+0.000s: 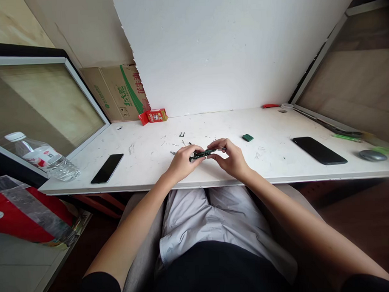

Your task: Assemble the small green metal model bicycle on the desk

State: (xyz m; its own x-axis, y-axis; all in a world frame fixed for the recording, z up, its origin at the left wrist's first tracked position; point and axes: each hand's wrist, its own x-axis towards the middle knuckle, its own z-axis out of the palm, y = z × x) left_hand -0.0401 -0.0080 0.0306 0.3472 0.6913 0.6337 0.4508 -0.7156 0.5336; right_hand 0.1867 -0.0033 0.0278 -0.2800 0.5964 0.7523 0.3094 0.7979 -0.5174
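Note:
Between my two hands, just above the white table [144, 165], is a thin dark green piece [207, 153], too small to make out in detail. My left hand [186, 160] pinches its left end. The fingers of my right hand [229, 156] close on its right end. A few small dark bits lie on the table just beyond my left hand, and two small green parts [181, 134] are farther back. To the right of my hands sits a small green block [248, 137].
A phone [107, 168] and a water bottle [44, 157] are at the left. A red box [157, 116] stands at the back, by a cardboard carton [116, 93]. At the right lie a black phone [319, 150], a grey mouse [372, 155] and a red tool [271, 105].

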